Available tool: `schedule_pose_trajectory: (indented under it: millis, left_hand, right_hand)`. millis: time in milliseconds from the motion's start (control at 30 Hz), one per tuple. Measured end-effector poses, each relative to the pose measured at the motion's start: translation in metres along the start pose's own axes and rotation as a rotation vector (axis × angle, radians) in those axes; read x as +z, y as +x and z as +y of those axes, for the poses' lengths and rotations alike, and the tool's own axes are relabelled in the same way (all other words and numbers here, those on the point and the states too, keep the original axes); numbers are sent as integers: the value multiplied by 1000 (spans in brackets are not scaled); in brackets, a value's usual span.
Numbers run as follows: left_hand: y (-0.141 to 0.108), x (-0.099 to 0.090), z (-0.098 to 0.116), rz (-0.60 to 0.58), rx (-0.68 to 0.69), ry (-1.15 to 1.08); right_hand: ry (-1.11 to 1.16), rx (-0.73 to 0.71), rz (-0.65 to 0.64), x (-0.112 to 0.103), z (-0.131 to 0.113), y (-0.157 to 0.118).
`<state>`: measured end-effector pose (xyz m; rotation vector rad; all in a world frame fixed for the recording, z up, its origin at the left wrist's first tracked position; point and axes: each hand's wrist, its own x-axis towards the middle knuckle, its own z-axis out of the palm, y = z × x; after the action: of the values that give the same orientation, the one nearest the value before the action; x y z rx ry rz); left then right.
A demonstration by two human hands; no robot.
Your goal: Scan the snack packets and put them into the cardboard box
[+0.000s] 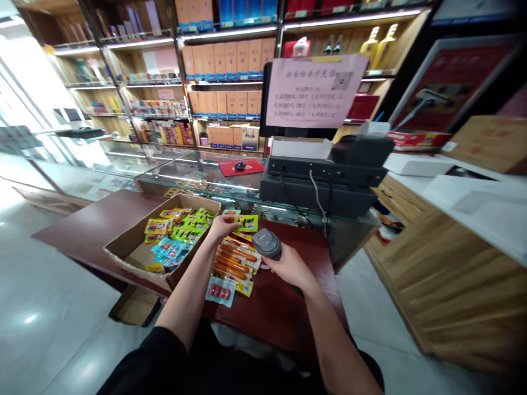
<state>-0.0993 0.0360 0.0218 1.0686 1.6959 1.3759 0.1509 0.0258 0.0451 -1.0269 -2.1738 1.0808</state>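
Note:
My left hand [224, 226] pinches the left end of a green snack packet [247, 223], held up above the table. Close to its right, my right hand [290, 265] is wrapped round a dark grey handheld barcode scanner [267, 243], whose head points toward the packet. Below both hands lie several clear-wrapped sausages [234, 260] on the dark red table. Nearer to me is a small clear pack of round reddish pieces [221, 292]. An open cardboard box [135, 269] to the left holds green packets [191, 226], yellow packets [158, 226] and blue packets [168, 250].
Behind the table runs a glass counter [193, 170] with a red mat and mouse [240, 165]. A black register unit [317, 186] with hanging cables stands at the right, under a screen covered by a pink paper sign [315, 90]. A wooden cabinet [453, 274] bounds the right side.

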Motion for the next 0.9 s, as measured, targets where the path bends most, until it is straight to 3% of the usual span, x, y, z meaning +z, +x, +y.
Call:
schedule_pose_trajectory:
  millis: [133,267,333,433,567,700,800,900]
  left_hand:
    - [0,-65,19,78,69,105]
    - [-2,-134,16,177,34,244]
    - [-4,-158,7,215,-17,278]
    - [-8,-180,-7,270,-53,375]
    - [-16,-189,-12,306,-70,656]
    - [-20,-178,1,372,5,903]
    - [-13,-153,17,359,63,942]
    - [2,-112,30,272,133,920]
  right_hand:
    - [19,-89,-38,21,-19,16]
    - [-43,-132,-106,45,-40,31]
    - [-78,-141,-135,56,-49,36]
    - [-90,-161,-176,71,-56,41]
    - [-76,-191,-229,83,-61,45]
    - [-47,-181,-221,83,-58,46]
    - [-34,-158,-181,75,-51,45]
    - [-45,-122,-131,60,-40,41]
